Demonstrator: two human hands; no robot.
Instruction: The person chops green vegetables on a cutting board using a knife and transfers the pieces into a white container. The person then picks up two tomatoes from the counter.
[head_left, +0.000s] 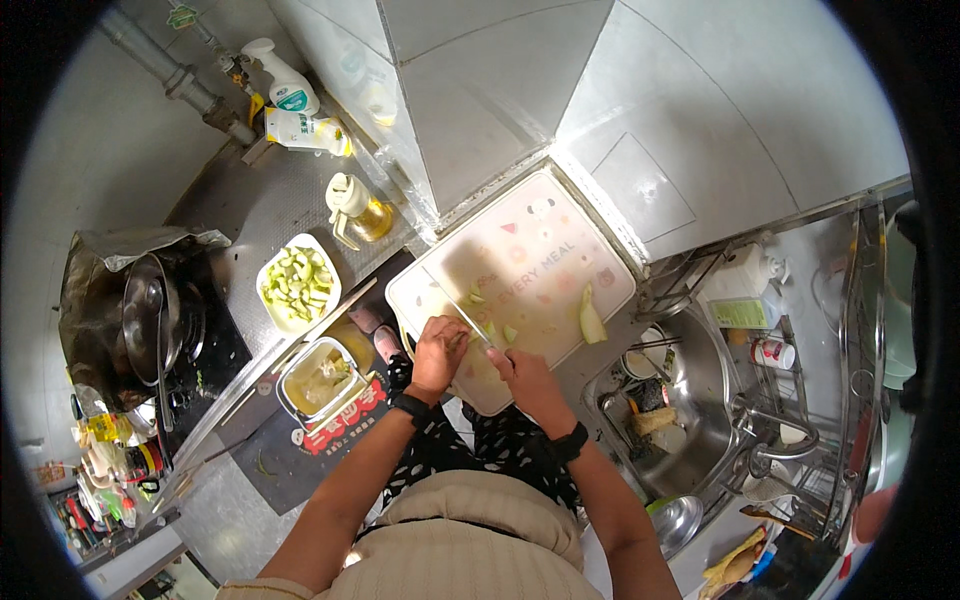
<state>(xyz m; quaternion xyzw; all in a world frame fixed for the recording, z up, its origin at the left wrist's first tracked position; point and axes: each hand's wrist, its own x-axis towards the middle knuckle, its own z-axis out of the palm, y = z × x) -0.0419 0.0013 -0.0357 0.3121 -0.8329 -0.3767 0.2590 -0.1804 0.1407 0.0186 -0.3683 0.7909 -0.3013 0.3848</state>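
Observation:
My right hand (529, 382) grips the handle of a kitchen knife (456, 306), whose blade slants away to the upper left over a white cutting board (525, 259) with printed pictures. Bunched fingers of my left hand (441, 351) rest against the near left side of the blade. Whatever may lie under those fingertips is hidden. Small pale green vegetable pieces (510, 333) are scattered beside the blade. Farther right on the board lies a longer curved vegetable wedge (592, 315). Left of the board, a white dish (334, 279) holds many cut green chunks.
A lidded oil dispenser (367, 214) stands behind the dish. Below hangs a waste bin (289, 390) with scraps. The sink (705, 420) at right contains dishes and a sponge. On the far left, a wok (142, 322) sits on the stove.

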